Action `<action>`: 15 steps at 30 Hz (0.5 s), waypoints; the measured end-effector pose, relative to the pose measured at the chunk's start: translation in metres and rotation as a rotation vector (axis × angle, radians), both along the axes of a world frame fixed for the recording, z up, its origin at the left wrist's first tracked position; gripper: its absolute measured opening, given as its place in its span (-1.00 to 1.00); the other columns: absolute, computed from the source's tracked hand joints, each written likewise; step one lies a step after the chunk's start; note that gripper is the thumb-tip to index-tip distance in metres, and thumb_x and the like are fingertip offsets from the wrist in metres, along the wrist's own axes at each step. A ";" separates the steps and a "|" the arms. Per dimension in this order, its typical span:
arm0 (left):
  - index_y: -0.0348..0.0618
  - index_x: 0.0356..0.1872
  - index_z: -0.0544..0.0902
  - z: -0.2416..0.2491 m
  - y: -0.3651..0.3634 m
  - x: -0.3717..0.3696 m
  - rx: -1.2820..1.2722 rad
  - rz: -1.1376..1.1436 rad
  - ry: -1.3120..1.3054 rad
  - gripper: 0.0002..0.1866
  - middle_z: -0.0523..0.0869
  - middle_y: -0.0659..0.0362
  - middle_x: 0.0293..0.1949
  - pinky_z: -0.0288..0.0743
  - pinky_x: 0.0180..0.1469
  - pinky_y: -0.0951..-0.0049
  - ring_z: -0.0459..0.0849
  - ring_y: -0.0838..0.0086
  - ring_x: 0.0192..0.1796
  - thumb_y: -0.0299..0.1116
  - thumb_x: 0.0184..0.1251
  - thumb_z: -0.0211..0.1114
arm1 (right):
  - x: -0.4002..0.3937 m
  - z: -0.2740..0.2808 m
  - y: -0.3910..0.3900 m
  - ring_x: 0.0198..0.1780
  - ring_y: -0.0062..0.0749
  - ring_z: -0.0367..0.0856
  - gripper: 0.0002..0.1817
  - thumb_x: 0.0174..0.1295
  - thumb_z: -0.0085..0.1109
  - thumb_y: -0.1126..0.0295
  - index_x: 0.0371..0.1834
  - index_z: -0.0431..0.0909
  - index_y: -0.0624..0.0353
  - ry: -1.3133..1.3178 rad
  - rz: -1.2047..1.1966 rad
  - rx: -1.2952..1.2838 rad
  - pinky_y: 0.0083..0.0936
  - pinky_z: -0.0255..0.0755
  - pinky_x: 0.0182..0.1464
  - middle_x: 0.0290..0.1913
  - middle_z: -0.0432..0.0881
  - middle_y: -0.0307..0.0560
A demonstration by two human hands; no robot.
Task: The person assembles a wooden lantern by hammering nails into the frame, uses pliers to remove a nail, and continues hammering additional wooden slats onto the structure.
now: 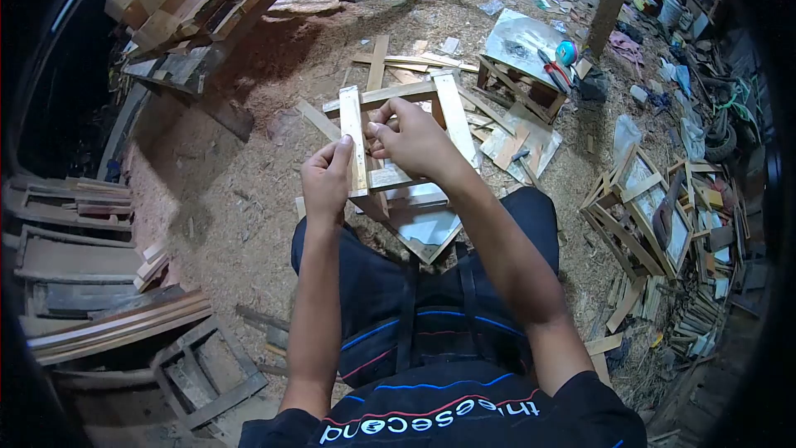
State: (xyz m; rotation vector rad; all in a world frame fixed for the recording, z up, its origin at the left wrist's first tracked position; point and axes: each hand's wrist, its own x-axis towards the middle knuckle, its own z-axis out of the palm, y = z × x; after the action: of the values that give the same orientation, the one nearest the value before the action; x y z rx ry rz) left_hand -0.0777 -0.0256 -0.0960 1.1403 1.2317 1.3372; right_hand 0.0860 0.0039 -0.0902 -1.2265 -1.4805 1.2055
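Note:
A small wooden frame [450, 108] of pale slats stands between my knees. My left hand [327, 182] is closed round its left slat [351, 129], with the thumb lying on the wood. Over the inside of the frame is my right hand [412, 139], its fingers curled and pinched together close to that same slat. Whatever sits between those fingertips, if anything, is too small to make out. A hammer [520, 155] rests on a board beyond the frame, to the right.
A low stool [518, 37] at the back right carries red-handled pliers [554, 71] and a blue round object [567, 53]. Another wooden frame [643, 207] stands at right. Stacked planks [124, 328] lie at left. Sawdust and offcuts cover the ground [232, 224].

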 end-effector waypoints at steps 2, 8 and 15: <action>-0.36 -0.16 0.75 -0.001 0.001 -0.005 -0.029 -0.054 0.018 -0.71 0.77 0.19 -0.34 0.52 -0.35 0.63 0.67 0.67 -0.40 -0.28 0.50 0.26 | 0.000 0.001 -0.002 -0.27 -0.44 0.73 -0.81 0.43 0.16 0.44 -0.11 0.44 0.37 -0.004 -0.015 0.004 -0.55 0.69 -0.22 -0.24 0.64 -0.01; -0.34 -0.18 0.76 0.000 0.000 -0.003 -0.024 -0.061 -0.020 -0.72 0.77 0.21 -0.36 0.51 -0.36 0.63 0.66 0.67 -0.42 -0.28 0.51 0.26 | 0.002 0.009 -0.007 -0.28 -0.45 0.74 -0.81 0.42 0.18 0.42 -0.14 0.45 0.35 0.025 -0.004 -0.040 -0.55 0.68 -0.24 -0.26 0.64 -0.04; -0.34 -0.19 0.75 -0.002 -0.001 -0.003 -0.031 -0.049 -0.059 -0.72 0.77 0.22 -0.35 0.51 -0.36 0.64 0.66 0.69 -0.41 -0.28 0.51 0.25 | -0.003 0.004 -0.005 -0.27 -0.44 0.74 -0.81 0.42 0.18 0.42 -0.16 0.46 0.36 -0.036 -0.026 0.033 -0.55 0.68 -0.26 -0.26 0.63 -0.06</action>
State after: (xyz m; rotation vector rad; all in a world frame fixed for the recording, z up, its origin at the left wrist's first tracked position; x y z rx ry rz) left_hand -0.0810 -0.0265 -0.0979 1.0948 1.1704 1.3018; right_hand 0.0825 -0.0011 -0.0861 -1.2473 -1.5000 1.1434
